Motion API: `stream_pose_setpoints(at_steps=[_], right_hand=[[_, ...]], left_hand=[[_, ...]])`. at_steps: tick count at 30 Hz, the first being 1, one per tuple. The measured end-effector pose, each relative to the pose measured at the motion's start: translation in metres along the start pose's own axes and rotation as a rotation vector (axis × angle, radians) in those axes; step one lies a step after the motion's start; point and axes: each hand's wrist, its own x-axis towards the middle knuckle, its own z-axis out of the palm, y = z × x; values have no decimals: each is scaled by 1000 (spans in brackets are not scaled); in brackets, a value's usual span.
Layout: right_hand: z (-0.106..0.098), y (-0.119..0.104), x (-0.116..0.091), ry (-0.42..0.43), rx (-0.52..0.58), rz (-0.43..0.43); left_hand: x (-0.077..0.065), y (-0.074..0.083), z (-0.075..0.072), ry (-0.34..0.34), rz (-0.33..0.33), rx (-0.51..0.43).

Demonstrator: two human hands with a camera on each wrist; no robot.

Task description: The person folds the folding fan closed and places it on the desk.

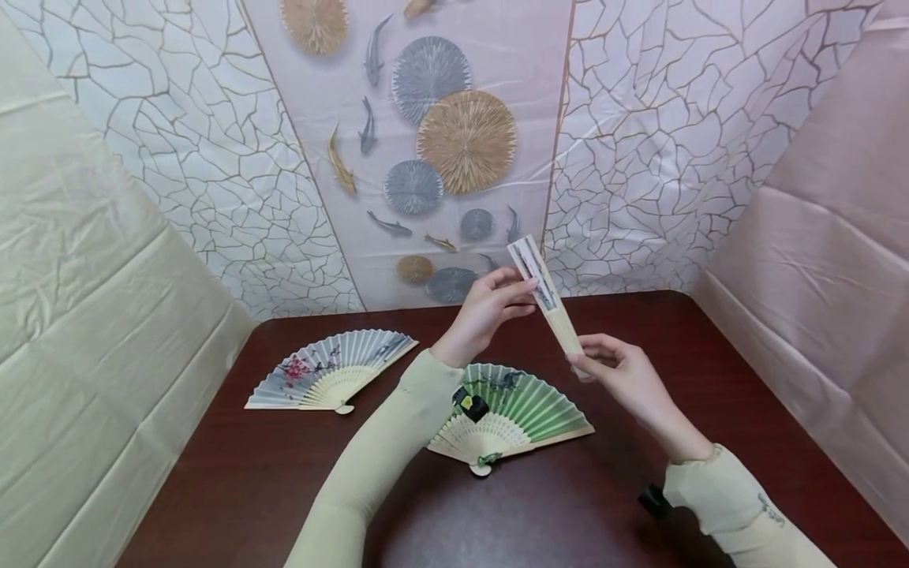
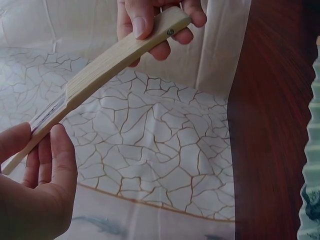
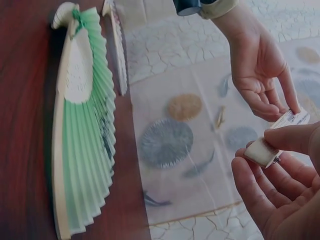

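Observation:
A folded hand fan [image 1: 549, 304] is held up at a slant above the table, its pale ribs pressed together and a strip of printed fabric showing near the top. The left hand [image 1: 490, 304] pinches its upper, fabric end between thumb and fingers. At the lower, riveted end, the right hand [image 1: 628, 379] pinches the ribs; the left wrist view shows that thumb [image 2: 139, 26] on top of the fan. Below the hands lies a spread green fan [image 1: 543, 406] with a green tassel, partly covered by the left sleeve. Left of it rests a spread grey-blue fan [image 1: 284, 386] with red blossoms.
The dark red-brown table [image 1: 234, 465] bears the fans. A patterned cloth [image 1: 625, 197] hangs behind its back edge, and plain cloth walls [image 1: 106, 315] rise at both sides. Each wrist wears a small black device, one seen by the right cuff [image 1: 653, 500].

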Motion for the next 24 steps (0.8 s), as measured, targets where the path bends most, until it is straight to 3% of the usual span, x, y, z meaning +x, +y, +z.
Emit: stream_pose_setpoints(at_steps=[10, 24], right_hand=[[-24, 6, 12, 63, 14, -19], [-33, 36, 29, 86, 7, 64]], left_hand=[[27, -4, 19, 4, -22, -43], [64, -42, 16, 114, -68, -9]])
